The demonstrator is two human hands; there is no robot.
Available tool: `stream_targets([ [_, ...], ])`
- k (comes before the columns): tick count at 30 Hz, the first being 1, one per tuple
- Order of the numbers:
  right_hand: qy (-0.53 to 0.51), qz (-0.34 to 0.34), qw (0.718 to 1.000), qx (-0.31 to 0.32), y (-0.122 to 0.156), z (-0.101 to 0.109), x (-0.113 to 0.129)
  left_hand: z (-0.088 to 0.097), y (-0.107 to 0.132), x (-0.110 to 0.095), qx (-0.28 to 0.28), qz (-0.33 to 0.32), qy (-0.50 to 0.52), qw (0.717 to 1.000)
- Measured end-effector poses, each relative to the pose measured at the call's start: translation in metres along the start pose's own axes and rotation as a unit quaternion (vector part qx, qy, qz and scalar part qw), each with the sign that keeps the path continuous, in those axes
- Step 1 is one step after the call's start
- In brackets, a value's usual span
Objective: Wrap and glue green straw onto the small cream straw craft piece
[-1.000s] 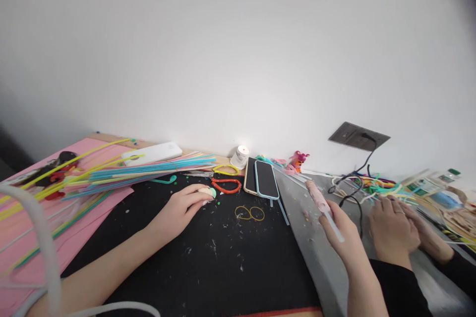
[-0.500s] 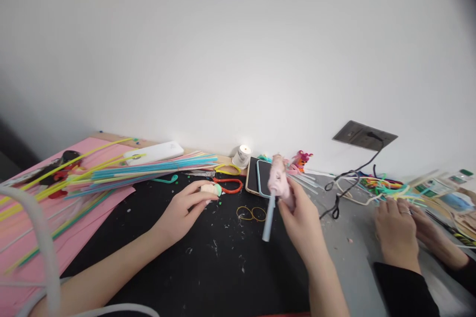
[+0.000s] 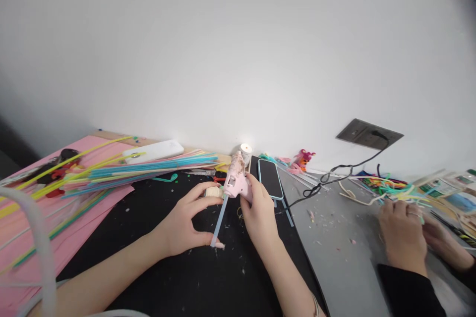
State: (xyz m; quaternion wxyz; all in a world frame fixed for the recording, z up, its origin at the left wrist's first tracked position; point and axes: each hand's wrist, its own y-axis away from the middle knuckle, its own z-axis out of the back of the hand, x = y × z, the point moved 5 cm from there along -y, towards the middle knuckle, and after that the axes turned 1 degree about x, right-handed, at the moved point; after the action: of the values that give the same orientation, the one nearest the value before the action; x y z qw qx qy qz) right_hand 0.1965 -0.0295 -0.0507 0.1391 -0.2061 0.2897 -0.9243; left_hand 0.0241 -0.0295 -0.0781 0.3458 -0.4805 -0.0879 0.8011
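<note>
A pink hot glue gun (image 3: 238, 183) is gripped in my right hand (image 3: 262, 215), its nozzle pointing away from me toward the wall. A translucent glue stick (image 3: 220, 220) sticks out of its rear end. My left hand (image 3: 184, 220) is closed around a small cream-and-green piece (image 3: 213, 192) held at its upper fingers, just left of the gun. The left thumb is stretched out apart, at the tail of the glue stick; whether it presses on it I cannot tell. Orange-handled scissors (image 3: 219, 179) lie partly hidden behind my hands.
A phone (image 3: 270, 178), a white roll (image 3: 245, 151) and a bundle of pipe cleaners (image 3: 156, 166) lie by the wall. A black cord (image 3: 316, 188) runs to the wall outlet (image 3: 368, 133). Another person's hands (image 3: 405, 233) work at the right.
My right hand has brought the glue gun leftward, beside the piece in my left hand. The left thumb has spread away from the piece toward the glue stick. The phone shows more fully.
</note>
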Motion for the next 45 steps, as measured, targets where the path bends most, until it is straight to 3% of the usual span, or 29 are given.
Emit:
stream_targets([
  [8,0.018,-0.002,1.0,-0.011,0.007,-0.005,-0.008,-0.008,0.004,0.001,0.059,-0.004,0.016,0.998],
  [27,-0.015,-0.054,0.998,-0.026,0.014,-0.003,-0.009,-0.001,0.007,-0.002,0.033,-0.064,-0.021,0.997],
  [35,-0.032,-0.067,0.997,-0.025,0.014,-0.002,-0.013,0.002,0.005,-0.003,0.037,-0.058,0.02,0.997],
  [41,-0.088,-0.102,0.991,-0.015,0.016,-0.001,-0.022,0.013,-0.003,0.006,-0.044,0.018,-0.023,0.999],
  [45,-0.104,-0.103,0.989,0.018,0.014,-0.005,-0.019,0.01,-0.003,0.02,-0.028,0.064,0.004,0.998],
])
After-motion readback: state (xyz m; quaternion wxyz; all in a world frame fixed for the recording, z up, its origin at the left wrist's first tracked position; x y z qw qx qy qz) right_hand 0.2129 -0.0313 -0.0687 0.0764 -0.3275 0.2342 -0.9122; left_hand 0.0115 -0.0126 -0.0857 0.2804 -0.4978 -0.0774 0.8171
